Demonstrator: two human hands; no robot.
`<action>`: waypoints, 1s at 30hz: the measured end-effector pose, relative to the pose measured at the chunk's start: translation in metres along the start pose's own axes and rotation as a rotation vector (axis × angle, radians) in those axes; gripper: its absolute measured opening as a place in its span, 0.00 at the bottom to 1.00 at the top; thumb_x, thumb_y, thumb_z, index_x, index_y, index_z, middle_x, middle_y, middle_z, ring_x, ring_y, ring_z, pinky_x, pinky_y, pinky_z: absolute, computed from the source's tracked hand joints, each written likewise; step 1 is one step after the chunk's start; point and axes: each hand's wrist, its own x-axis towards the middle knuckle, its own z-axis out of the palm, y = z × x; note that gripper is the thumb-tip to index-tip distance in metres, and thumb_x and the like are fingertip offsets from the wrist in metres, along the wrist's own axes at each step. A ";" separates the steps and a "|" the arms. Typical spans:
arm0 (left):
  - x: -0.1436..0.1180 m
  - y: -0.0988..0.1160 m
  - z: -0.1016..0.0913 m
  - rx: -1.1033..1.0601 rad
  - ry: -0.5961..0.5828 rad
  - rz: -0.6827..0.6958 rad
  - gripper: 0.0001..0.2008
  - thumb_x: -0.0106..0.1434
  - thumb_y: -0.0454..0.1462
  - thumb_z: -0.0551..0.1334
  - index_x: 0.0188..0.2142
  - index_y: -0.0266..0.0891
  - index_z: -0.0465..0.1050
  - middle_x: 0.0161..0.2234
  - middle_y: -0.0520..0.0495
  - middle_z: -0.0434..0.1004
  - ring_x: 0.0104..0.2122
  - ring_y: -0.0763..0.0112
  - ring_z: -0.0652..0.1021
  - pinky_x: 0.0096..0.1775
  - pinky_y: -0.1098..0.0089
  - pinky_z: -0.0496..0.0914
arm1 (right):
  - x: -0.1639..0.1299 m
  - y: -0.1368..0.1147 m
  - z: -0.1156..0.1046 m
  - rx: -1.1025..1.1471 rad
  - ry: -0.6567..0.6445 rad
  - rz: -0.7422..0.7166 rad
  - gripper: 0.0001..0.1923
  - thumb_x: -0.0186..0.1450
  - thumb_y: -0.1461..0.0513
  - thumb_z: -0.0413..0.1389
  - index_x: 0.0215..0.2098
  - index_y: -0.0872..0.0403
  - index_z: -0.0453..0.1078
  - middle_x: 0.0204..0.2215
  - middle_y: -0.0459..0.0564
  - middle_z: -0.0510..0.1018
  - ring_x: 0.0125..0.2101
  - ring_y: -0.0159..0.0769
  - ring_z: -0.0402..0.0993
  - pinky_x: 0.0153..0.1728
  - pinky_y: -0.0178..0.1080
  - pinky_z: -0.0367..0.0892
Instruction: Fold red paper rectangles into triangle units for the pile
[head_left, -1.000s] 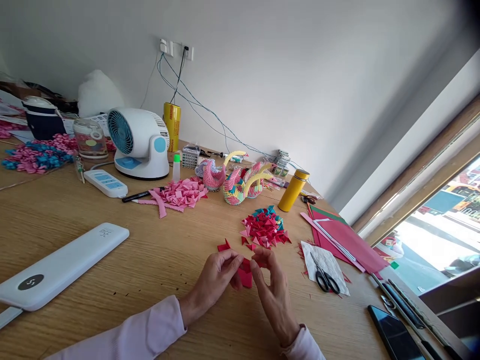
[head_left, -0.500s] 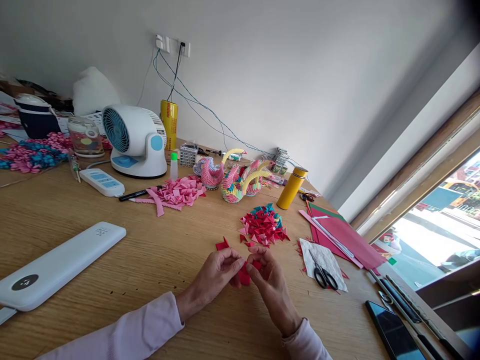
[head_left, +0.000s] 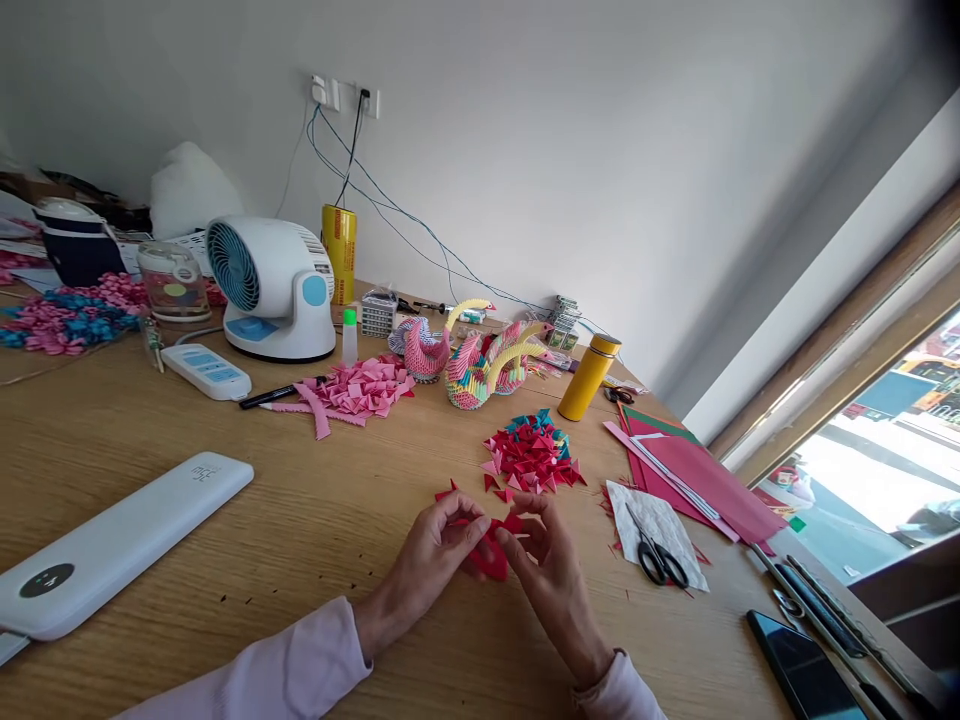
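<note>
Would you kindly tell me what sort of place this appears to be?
It looks like an indoor papercraft workspace, perhaps a home or small workshop: there are multicoloured swan-shaped paper figures, a heap of small red, pink and teal folded-paper triangles, and black-handled metal scissors.

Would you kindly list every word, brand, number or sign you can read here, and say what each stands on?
None reads with certainty.
White bar: digit-like marks at its far end, too unclear to quote.
Dark round panel on that bar: tiny lit marks, too small.
Yellow cylinder by the wall: red lettering, too blurred.
Small boxes at the back: any print too small.
</note>
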 end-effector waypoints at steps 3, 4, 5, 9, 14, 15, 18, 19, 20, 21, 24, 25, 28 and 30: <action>-0.001 0.002 0.000 -0.005 -0.008 0.005 0.12 0.59 0.43 0.61 0.31 0.36 0.64 0.23 0.50 0.74 0.23 0.70 0.77 0.23 0.74 0.70 | 0.000 0.001 -0.001 0.038 -0.021 0.050 0.12 0.58 0.57 0.61 0.36 0.55 0.68 0.28 0.48 0.74 0.27 0.33 0.71 0.29 0.35 0.68; -0.001 0.003 -0.001 -0.011 -0.021 0.000 0.12 0.59 0.43 0.61 0.31 0.36 0.64 0.23 0.50 0.74 0.23 0.70 0.78 0.23 0.74 0.70 | 0.000 0.002 -0.001 0.063 -0.028 0.062 0.12 0.58 0.57 0.61 0.35 0.56 0.68 0.27 0.48 0.74 0.27 0.33 0.72 0.29 0.35 0.68; -0.001 0.003 -0.001 -0.018 -0.031 -0.006 0.12 0.59 0.43 0.61 0.31 0.36 0.63 0.22 0.50 0.74 0.24 0.69 0.78 0.23 0.74 0.70 | 0.000 0.002 -0.001 0.089 -0.030 0.069 0.12 0.58 0.57 0.61 0.35 0.56 0.69 0.28 0.49 0.75 0.28 0.33 0.72 0.30 0.35 0.68; -0.001 0.000 -0.002 -0.040 -0.065 -0.036 0.13 0.58 0.43 0.63 0.32 0.36 0.63 0.23 0.48 0.76 0.25 0.66 0.79 0.23 0.74 0.70 | 0.000 0.003 -0.003 0.146 -0.024 0.060 0.12 0.56 0.58 0.63 0.35 0.55 0.70 0.28 0.48 0.75 0.28 0.33 0.72 0.30 0.35 0.68; 0.001 -0.005 -0.004 -0.024 -0.065 -0.041 0.15 0.57 0.43 0.63 0.36 0.34 0.67 0.25 0.46 0.77 0.25 0.67 0.79 0.24 0.73 0.70 | 0.000 0.000 -0.004 0.170 -0.079 0.080 0.13 0.55 0.57 0.64 0.35 0.56 0.71 0.29 0.49 0.77 0.29 0.35 0.73 0.31 0.36 0.68; 0.001 -0.005 -0.004 -0.015 -0.057 -0.040 0.15 0.57 0.44 0.63 0.37 0.34 0.68 0.26 0.46 0.77 0.25 0.67 0.79 0.24 0.73 0.70 | 0.000 -0.002 -0.003 0.176 -0.097 0.092 0.13 0.55 0.57 0.64 0.34 0.56 0.71 0.28 0.49 0.77 0.29 0.35 0.73 0.30 0.36 0.68; 0.001 -0.003 -0.004 -0.002 -0.036 -0.039 0.15 0.56 0.44 0.64 0.36 0.33 0.70 0.25 0.46 0.77 0.25 0.67 0.78 0.24 0.73 0.70 | 0.000 -0.006 -0.002 0.196 -0.132 0.117 0.12 0.55 0.56 0.64 0.30 0.56 0.72 0.25 0.48 0.77 0.26 0.35 0.73 0.28 0.36 0.67; 0.001 -0.003 -0.004 0.000 -0.032 -0.040 0.15 0.56 0.43 0.64 0.36 0.33 0.70 0.24 0.46 0.76 0.24 0.67 0.78 0.24 0.73 0.70 | -0.001 -0.008 -0.002 0.204 -0.133 0.119 0.12 0.55 0.56 0.64 0.30 0.56 0.72 0.25 0.48 0.77 0.26 0.35 0.73 0.29 0.36 0.67; 0.001 -0.003 -0.004 0.000 -0.029 -0.040 0.15 0.56 0.43 0.64 0.36 0.33 0.70 0.24 0.47 0.76 0.24 0.67 0.78 0.24 0.73 0.70 | -0.001 -0.008 -0.002 0.210 -0.134 0.120 0.12 0.55 0.56 0.64 0.31 0.56 0.72 0.26 0.48 0.77 0.27 0.35 0.73 0.29 0.36 0.67; 0.001 -0.002 -0.003 -0.001 -0.029 -0.039 0.15 0.56 0.43 0.64 0.36 0.33 0.70 0.23 0.47 0.76 0.23 0.68 0.78 0.23 0.73 0.70 | -0.001 -0.009 -0.001 0.217 -0.136 0.120 0.11 0.56 0.56 0.63 0.31 0.56 0.72 0.27 0.49 0.77 0.27 0.35 0.73 0.30 0.36 0.67; 0.001 -0.001 -0.003 0.005 -0.031 -0.019 0.13 0.55 0.42 0.65 0.34 0.33 0.69 0.21 0.49 0.75 0.21 0.70 0.77 0.23 0.74 0.69 | -0.002 -0.007 0.000 0.250 -0.147 0.120 0.09 0.58 0.58 0.62 0.32 0.56 0.72 0.27 0.48 0.77 0.28 0.34 0.72 0.30 0.35 0.66; 0.001 -0.001 -0.003 0.010 -0.029 -0.011 0.13 0.55 0.42 0.64 0.33 0.33 0.69 0.20 0.50 0.74 0.20 0.72 0.76 0.23 0.74 0.69 | -0.003 -0.006 0.001 0.262 -0.149 0.119 0.08 0.59 0.58 0.61 0.32 0.55 0.72 0.27 0.48 0.76 0.28 0.33 0.72 0.29 0.34 0.66; 0.000 0.000 -0.003 0.000 -0.026 -0.002 0.12 0.55 0.41 0.65 0.32 0.33 0.69 0.20 0.52 0.72 0.19 0.74 0.74 0.23 0.74 0.69 | -0.004 -0.001 0.001 0.286 -0.134 0.117 0.06 0.60 0.59 0.59 0.33 0.55 0.71 0.26 0.46 0.75 0.27 0.31 0.70 0.29 0.34 0.65; 0.000 0.001 -0.003 -0.029 -0.031 -0.022 0.13 0.54 0.42 0.66 0.32 0.33 0.69 0.21 0.52 0.72 0.20 0.74 0.74 0.23 0.74 0.69 | -0.005 0.001 0.000 0.277 -0.119 0.123 0.06 0.61 0.59 0.59 0.32 0.55 0.70 0.25 0.46 0.74 0.27 0.31 0.69 0.30 0.34 0.64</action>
